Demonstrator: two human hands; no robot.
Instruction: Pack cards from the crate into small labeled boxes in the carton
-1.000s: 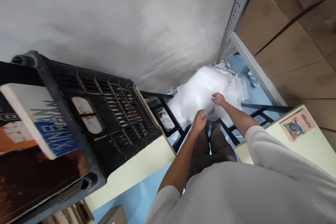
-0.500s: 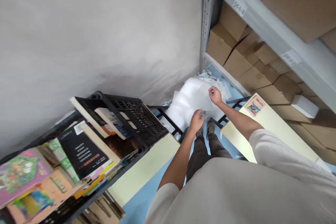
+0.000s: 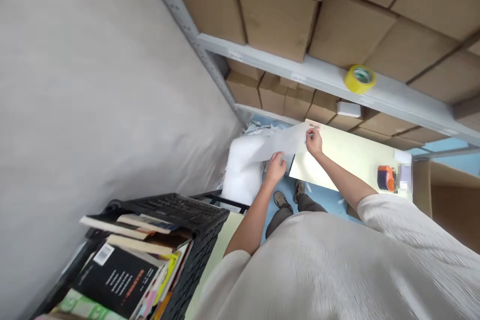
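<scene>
A sheet of white packing wrap (image 3: 287,141) stretches from a big white roll (image 3: 240,165) toward the cream table. Its far right end is pinched in my right hand (image 3: 314,142), fingers closed, just over the table's left end. My left hand (image 3: 275,170) is closed at the sheet's lower edge, nearer the roll, with its fingertips partly hidden. A pinkish printed booklet (image 3: 314,125) lies on the cream table (image 3: 348,157), mostly covered by the sheet and my right hand.
To the left stands a black crate (image 3: 210,225) packed with books. An orange tape dispenser (image 3: 385,178) sits on the table, with an open cardboard box (image 3: 422,187) beyond. Yellow tape (image 3: 359,80) rests on a grey shelf beam (image 3: 322,70) among stacked cartons.
My view has turned right, bringing the tape dispenser and open box into sight. The sheet is now drawn out from the roll toward the table, with my right hand farther over the table.
</scene>
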